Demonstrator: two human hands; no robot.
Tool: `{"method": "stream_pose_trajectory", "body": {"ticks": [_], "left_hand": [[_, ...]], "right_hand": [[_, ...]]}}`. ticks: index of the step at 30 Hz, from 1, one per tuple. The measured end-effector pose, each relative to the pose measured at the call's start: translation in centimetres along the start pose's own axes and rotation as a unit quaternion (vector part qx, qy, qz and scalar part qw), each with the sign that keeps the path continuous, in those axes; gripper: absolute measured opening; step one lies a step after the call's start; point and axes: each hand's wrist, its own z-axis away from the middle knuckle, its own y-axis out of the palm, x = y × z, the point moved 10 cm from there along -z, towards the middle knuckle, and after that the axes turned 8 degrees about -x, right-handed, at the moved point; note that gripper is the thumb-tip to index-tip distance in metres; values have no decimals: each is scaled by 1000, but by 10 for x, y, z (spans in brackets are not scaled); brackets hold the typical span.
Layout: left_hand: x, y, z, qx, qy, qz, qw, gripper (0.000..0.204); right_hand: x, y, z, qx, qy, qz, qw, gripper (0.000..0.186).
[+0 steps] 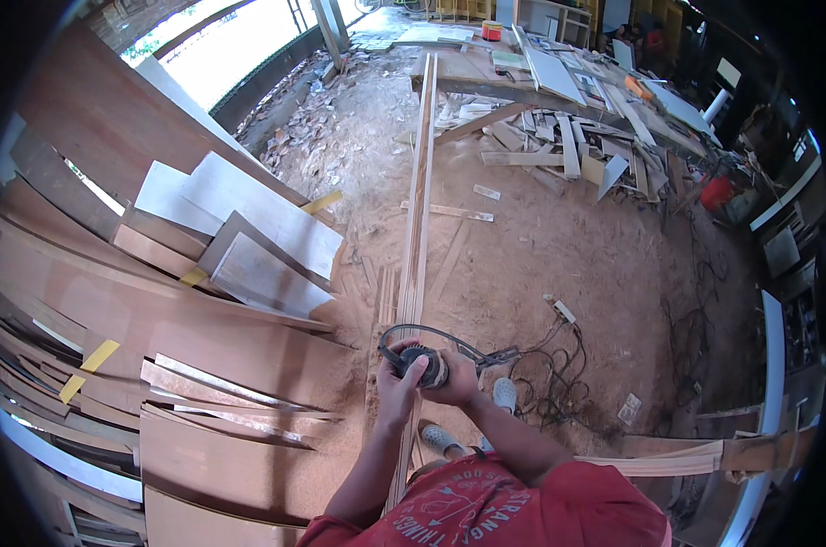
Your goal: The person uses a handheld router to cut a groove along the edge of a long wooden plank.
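Okay, left hand (396,387) and right hand (458,379) both have their fingers clamped round a black power tool (416,356). It's right over those long wooden strips (417,228), can't tell from here if it's touching. Strips run off toward the counter (467,67), and a black cable (431,327) arcs past the hands.

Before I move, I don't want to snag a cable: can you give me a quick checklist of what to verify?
1. Left hand and right hand on the corded handheld power tool: ok, both grip it.
2. Tool cable clear of the long wooden strips: not ok, it loops across them in this view.
3. Floor cables tidy: not ok, they lie tangled near the white power strip.
4. Clogs worn: ok.
5. Tool switched off: cannot tell.
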Motion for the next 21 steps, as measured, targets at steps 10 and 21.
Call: {"method": "stream_pose_trajectory", "body": {"ticks": [10, 21], "left_hand": [[3, -1, 14, 17, -12, 42, 999, 47], [84, -127, 15, -165, 121, -349, 914, 67]], "right_hand": [[6, -2, 11, 12, -34, -2, 999, 63], [-30, 13, 10, -1, 67, -81, 994, 59]]}}
